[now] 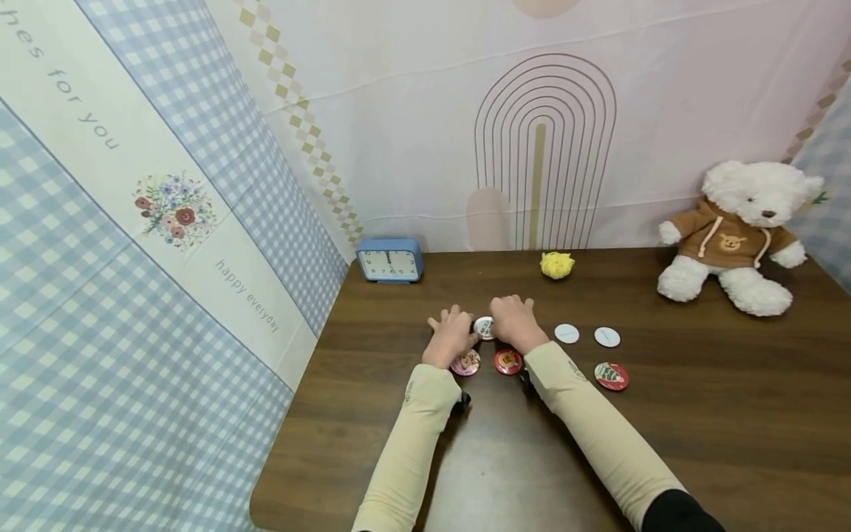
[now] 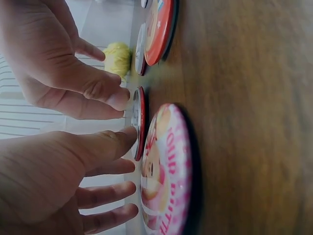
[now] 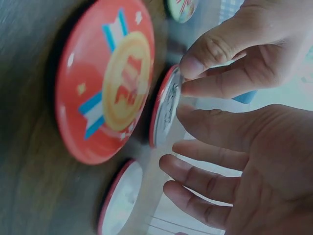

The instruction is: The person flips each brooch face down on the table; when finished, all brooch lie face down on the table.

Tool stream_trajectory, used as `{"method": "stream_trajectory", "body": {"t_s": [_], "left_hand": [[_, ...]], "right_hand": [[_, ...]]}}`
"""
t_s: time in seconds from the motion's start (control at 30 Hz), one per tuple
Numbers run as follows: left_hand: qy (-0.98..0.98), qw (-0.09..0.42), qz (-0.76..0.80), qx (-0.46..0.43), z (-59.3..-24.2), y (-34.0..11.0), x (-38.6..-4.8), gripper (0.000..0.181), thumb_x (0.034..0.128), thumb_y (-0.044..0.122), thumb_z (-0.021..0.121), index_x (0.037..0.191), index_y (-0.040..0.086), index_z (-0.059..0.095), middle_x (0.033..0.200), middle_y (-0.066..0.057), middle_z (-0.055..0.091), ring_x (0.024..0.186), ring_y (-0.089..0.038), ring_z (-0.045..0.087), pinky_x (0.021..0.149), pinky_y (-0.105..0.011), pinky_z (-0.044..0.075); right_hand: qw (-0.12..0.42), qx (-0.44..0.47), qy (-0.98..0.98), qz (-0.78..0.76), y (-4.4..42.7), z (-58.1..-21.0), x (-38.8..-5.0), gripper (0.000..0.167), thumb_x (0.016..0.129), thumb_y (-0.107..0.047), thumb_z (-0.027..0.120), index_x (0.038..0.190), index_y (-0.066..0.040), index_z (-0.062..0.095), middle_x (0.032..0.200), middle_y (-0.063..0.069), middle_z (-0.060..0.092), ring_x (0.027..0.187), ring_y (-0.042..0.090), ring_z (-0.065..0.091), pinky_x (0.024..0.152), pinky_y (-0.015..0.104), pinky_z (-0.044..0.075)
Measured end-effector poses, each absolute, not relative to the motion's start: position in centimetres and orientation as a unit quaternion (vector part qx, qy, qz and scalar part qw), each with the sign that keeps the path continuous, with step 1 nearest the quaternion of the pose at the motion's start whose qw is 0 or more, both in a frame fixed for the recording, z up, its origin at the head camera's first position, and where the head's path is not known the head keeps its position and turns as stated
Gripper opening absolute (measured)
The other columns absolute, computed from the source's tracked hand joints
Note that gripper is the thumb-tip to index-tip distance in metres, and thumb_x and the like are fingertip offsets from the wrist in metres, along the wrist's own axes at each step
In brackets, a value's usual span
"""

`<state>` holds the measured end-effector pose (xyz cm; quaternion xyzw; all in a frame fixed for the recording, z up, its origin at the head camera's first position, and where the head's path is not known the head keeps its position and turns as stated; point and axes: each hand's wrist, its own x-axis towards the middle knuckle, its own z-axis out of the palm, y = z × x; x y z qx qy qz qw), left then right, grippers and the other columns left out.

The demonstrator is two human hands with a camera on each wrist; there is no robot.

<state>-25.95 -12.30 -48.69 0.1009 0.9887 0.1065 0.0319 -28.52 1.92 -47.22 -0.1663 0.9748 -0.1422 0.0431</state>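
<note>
White round badge (image 1: pixel 483 329), on counter (image 1: pixel 492 465), between left hand (image 1: pixel 450 337) and right hand (image 1: pixel 515 323); no long axis, neither hand clearly nearer. Fingers of both spread apart, thumbs at rim. On near side: pink badge (image 1: pixel 466 363), red badge (image 1: pixel 508 362). Beyond: yellow ball (image 1: pixel 556 265), blue clock (image 1: pixel 390 261).

Head view: the right hand (image 1: pixel 516 322) covers the right edge of the white badge (image 1: pixel 483 328), whose lettering is too small to read; the left hand (image 1: pixel 449 338) hides the upper left of the pink badge (image 1: pixel 467 363). The counter (image 1: pixel 512 473) is cropped below, the curtain lettering (image 1: pixel 66 87) at left. Left wrist view: the pink badge is cut off at bottom, the yellow tuft (image 2: pixel 117 58) blurred.
</note>
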Motion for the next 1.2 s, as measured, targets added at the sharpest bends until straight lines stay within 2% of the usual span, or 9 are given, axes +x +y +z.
{"method": "stream_trajectory", "body": {"t_s": [0.17,0.37,0.53,0.73,0.9,1.03,1.2], "left_hand": [[0.988,0.036,0.115,0.100,-48.7,-12.7,-25.6,0.027,0.0973,0.029,0.068,0.117,0.011,0.073,0.122,-0.014,0.059,0.115,-0.038,0.052,0.094,-0.063,0.032],[0.986,0.030,0.124,0.111,-48.3,-13.2,-25.2,0.032,0.0974,0.027,0.068,0.123,0.008,0.071,0.122,-0.014,0.060,0.115,-0.038,0.053,0.095,-0.064,0.032],[0.984,0.030,0.132,0.116,-48.0,-13.6,-24.6,0.031,0.0972,0.025,0.067,0.122,0.008,0.070,0.121,-0.012,0.063,0.113,-0.038,0.055,0.094,-0.063,0.031],[0.984,0.035,0.134,0.116,-47.7,-14.3,-23.7,0.024,0.0944,0.017,0.066,0.116,0.008,0.070,0.114,-0.010,0.065,0.110,-0.036,0.057,0.092,-0.062,0.032],[0.982,0.037,0.139,0.123,-47.3,-14.5,-23.0,0.026,0.0916,0.014,0.067,0.117,0.008,0.069,0.110,-0.011,0.065,0.107,-0.036,0.057,0.091,-0.062,0.033],[0.981,0.032,0.140,0.129,-47.1,-14.7,-22.7,0.029,0.0905,0.013,0.068,0.119,0.007,0.067,0.111,-0.012,0.065,0.105,-0.036,0.056,0.091,-0.062,0.033],[0.980,0.033,0.139,0.139,-46.9,-15.0,-22.3,0.030,0.0908,0.015,0.070,0.119,0.006,0.064,0.113,-0.013,0.065,0.106,-0.036,0.056,0.091,-0.062,0.034]], "right_hand": [[0.036,-0.184,0.971,-0.146,1.4,-47.1,-28.2,0.019,0.083,-0.005,0.072,0.070,-0.008,0.059,0.082,0.014,0.064,0.095,0.042,0.058,0.093,0.070,0.035],[0.031,-0.198,0.969,-0.144,0.9,-46.4,-27.2,0.023,0.085,-0.008,0.071,0.068,-0.010,0.056,0.083,0.014,0.065,0.097,0.043,0.059,0.092,0.069,0.035],[0.044,-0.209,0.966,-0.146,0.6,-46.1,-26.6,0.023,0.085,-0.007,0.071,0.067,-0.009,0.056,0.081,0.011,0.063,0.099,0.042,0.058,0.092,0.067,0.035],[0.060,-0.224,0.961,-0.151,0.3,-46.0,-25.7,0.003,0.082,-0.007,0.073,0.084,-0.007,0.070,0.090,0.011,0.068,0.103,0.042,0.058,0.091,0.064,0.035],[0.054,-0.234,0.957,-0.160,0.2,-46.0,-25.2,0.008,0.079,-0.004,0.074,0.086,-0.006,0.071,0.089,0.011,0.069,0.103,0.043,0.059,0.088,0.064,0.036],[0.056,-0.236,0.957,-0.162,0.0,-46.0,-24.8,0.009,0.077,-0.003,0.074,0.079,-0.008,0.068,0.085,0.010,0.068,0.100,0.042,0.060,0.088,0.063,0.036],[0.060,-0.231,0.959,-0.154,-0.2,-46.0,-24.2,0.011,0.077,-0.007,0.077,0.086,-0.006,0.071,0.093,0.013,0.069,0.100,0.042,0.060,0.090,0.064,0.037]]}}
